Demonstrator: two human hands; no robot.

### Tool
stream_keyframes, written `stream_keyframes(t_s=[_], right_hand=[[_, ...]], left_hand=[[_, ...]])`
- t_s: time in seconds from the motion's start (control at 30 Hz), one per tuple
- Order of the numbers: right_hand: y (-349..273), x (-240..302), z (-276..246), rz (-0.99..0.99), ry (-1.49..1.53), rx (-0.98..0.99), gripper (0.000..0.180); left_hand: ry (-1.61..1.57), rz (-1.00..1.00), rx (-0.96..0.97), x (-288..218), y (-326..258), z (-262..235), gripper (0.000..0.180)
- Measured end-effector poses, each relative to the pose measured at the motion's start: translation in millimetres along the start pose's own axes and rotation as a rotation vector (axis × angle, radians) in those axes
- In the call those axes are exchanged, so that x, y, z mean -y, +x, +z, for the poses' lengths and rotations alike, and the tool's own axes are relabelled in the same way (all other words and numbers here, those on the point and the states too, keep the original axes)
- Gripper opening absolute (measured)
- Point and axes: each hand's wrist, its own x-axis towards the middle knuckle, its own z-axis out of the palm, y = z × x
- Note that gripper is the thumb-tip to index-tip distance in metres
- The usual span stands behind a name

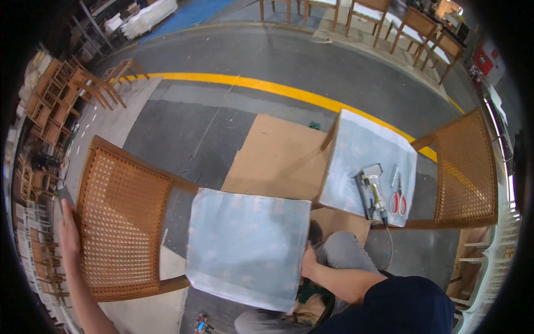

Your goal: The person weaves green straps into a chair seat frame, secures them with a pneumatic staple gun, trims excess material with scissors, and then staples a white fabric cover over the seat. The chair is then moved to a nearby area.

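A wooden chair (167, 288) with a woven cane back (119, 222) and a seat in pale, cloudy sheeting (247, 245) is between my hands. My left hand (69, 236) is at the outer edge of the cane back, holding it along the rail; some of its fingers are hidden. At the seat's opposite edge, my right hand (308, 263) grips the side, its fingertips out of sight underneath. To the right, a second cane-back chair (467, 167) bears a staple gun (372, 189), red-handled pliers (398, 203) and a slim grey strip (394, 175) on its covered seat.
Flat cardboard (272, 156) lies on the grey floor, crossed by a yellow line (250, 83). A hose (391, 250) hangs from the staple gun. Stacked chair frames (55, 106) stand at left; more chairs (411, 30) line the far right. A small tool (202, 323) lies at the bottom.
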Motion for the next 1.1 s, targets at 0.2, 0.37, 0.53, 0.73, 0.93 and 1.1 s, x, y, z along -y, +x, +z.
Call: stream_keyframes(t_s=[0.2,0.37,0.53,0.73,0.93,1.1], right_hand=[[-12.1,5.2,25.8,-0.008,-0.065,-0.078,0.079],[-59.0,50.3,81.2,0.093,-0.077,-0.135,0.068],[-144.5,141.9,231.5,0.023,-0.315,0.163,0.067],[-209.4,251.8,444.1,-0.204,-0.495,0.334,0.068],[-179.1,336.5,556.2,-0.466,-0.758,0.348,0.069],[-201.7,389.6,610.7,-0.69,-0.506,0.293,0.061]], left_hand=[[-0.017,-0.112,0.031,-42.7,-16.4,-10.5,0.078],[0.011,-0.39,-0.009,-84.1,-64.0,-155.3,0.058],[-0.122,-0.685,-0.234,-128.4,-118.3,-289.5,0.049],[-0.468,-0.703,-0.489,-178.1,-67.1,-272.5,0.045],[-0.805,-0.722,-0.628,-161.8,17.9,-207.7,0.041],[-1.127,-0.791,-0.758,-132.0,94.6,-160.4,0.04]])
